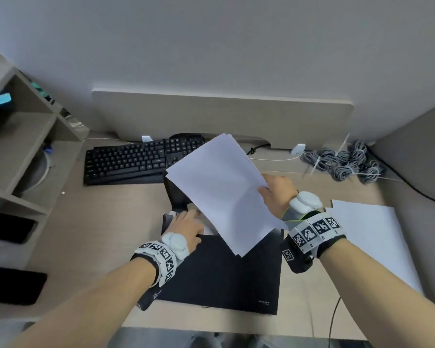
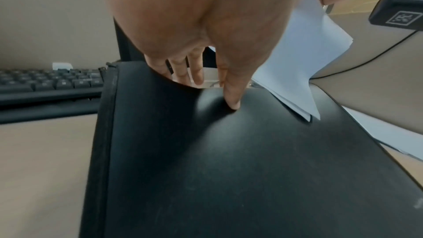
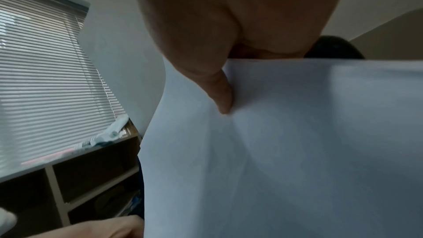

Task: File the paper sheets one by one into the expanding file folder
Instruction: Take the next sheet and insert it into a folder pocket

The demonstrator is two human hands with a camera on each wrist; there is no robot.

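A black expanding file folder [image 1: 224, 272] lies on the desk in front of me, its mouth facing the keyboard. My left hand [image 1: 194, 216] pinches the folder's front panel [image 2: 228, 169] at the mouth: the thumb [image 2: 231, 97] presses on the outside and the fingers [image 2: 194, 71] reach inside a pocket. My right hand [image 1: 264, 189] pinches white paper sheets [image 1: 219, 189] by their right edge and holds them tilted above the open mouth. More than one sheet edge shows. In the right wrist view the thumb [image 3: 220, 95] lies on the paper [image 3: 297, 151]. A stack of white paper [image 1: 372, 234] rests on the desk to the right.
A black keyboard [image 1: 136, 159] sits behind the folder, below a beige divider panel [image 1: 221, 114]. Bundled grey cables [image 1: 347, 162] lie at the back right. A shelf unit [image 1: 23, 146] stands at the left, with two black phones [image 1: 13, 285] below it. A thin black cable [image 1: 334, 317] crosses the desk's front right.
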